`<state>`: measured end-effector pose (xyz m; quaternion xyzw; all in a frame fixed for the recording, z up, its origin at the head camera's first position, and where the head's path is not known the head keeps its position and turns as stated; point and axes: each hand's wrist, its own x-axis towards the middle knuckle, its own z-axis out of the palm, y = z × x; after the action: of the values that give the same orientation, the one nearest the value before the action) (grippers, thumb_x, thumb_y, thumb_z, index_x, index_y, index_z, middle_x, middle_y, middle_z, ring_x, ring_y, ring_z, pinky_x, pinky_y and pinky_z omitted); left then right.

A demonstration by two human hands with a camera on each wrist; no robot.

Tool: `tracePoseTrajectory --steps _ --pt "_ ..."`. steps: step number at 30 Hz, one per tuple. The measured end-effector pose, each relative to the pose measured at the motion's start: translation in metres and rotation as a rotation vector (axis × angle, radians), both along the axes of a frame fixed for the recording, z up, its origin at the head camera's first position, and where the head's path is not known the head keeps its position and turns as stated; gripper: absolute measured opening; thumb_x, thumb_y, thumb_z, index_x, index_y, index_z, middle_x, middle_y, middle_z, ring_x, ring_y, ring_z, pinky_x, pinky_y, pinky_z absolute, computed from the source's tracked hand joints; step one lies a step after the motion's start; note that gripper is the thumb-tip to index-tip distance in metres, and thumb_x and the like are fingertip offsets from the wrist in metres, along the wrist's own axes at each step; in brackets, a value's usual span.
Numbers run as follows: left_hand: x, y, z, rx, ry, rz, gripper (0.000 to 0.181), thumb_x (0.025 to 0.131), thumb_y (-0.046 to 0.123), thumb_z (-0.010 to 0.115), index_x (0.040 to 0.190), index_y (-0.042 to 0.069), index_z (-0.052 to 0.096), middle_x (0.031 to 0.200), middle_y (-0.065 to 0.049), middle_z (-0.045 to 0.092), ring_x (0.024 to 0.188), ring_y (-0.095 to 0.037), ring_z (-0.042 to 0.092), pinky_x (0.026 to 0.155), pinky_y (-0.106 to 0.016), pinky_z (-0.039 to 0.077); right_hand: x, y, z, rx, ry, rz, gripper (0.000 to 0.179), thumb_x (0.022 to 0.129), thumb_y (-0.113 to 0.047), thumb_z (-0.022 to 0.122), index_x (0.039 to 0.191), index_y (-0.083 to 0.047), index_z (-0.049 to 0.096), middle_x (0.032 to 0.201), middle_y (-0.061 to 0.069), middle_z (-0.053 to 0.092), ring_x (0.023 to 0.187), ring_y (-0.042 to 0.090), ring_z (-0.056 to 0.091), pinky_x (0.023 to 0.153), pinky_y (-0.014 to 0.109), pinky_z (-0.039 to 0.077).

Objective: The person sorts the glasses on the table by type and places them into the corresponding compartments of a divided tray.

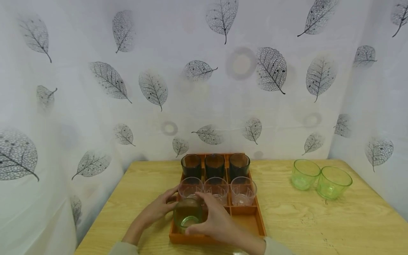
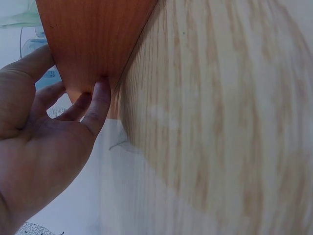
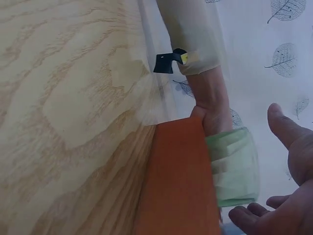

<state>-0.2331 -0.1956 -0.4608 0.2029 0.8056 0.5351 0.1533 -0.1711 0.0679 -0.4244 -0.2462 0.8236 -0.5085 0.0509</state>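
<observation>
A green glass point(image 1: 188, 214) stands in the front left compartment of an orange wooden tray point(image 1: 259, 221). Around its right side, my right hand point(image 1: 216, 219) holds thumb and fingers spread. A gap shows between that hand and the green glass point(image 3: 234, 166) in the right wrist view. On the left, my left hand point(image 1: 156, 210) is beside the same glass. In the left wrist view, fingertips of the left hand point(image 2: 54, 112) touch the tray's outer wall point(image 2: 93, 44); the thumb passes behind its edge. Clear glasses point(image 1: 243, 193) fill the middle row.
Dark glasses point(image 1: 239, 166) stand in the tray's back row. Two more green glasses point(image 1: 306, 175) are close together at the right of the wooden table point(image 1: 296, 219). A white curtain with a leaf print point(image 1: 207, 106) hangs around the table's back and sides.
</observation>
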Motion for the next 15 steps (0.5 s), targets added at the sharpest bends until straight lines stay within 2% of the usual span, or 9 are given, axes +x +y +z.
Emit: tracePoseTrajectory --steps 4,9,15 --pt "0.000 0.001 -0.001 -0.006 -0.008 0.018 0.070 0.106 0.029 0.060 0.165 0.011 0.025 0.165 -0.025 0.026 0.143 -0.047 0.040 0.113 -0.057 0.038 0.001 0.006 0.003 -0.035 0.005 0.014 0.090 0.083 -0.041 0.088 0.152 -0.004 0.044 0.139 0.014 0.055 0.130 0.035 0.053 0.105 0.058 0.047" --pt "0.000 0.002 -0.003 -0.005 -0.021 0.016 0.072 0.106 0.030 0.060 0.165 0.011 0.024 0.166 -0.025 0.024 0.143 -0.047 0.038 0.113 -0.056 0.038 0.005 0.017 0.006 -0.059 0.004 0.029 0.079 0.090 -0.040 0.082 0.151 -0.006 0.047 0.141 0.012 0.056 0.128 0.032 0.056 0.104 0.050 0.050" --pt "0.001 0.002 -0.002 0.002 -0.021 0.003 0.072 0.107 0.029 0.059 0.166 0.010 0.022 0.166 -0.027 0.021 0.143 -0.048 0.038 0.113 -0.055 0.040 0.008 0.034 0.010 -0.092 -0.015 0.007 0.067 0.095 -0.033 0.077 0.150 -0.008 0.048 0.140 0.010 0.058 0.127 0.031 0.057 0.101 0.045 0.052"
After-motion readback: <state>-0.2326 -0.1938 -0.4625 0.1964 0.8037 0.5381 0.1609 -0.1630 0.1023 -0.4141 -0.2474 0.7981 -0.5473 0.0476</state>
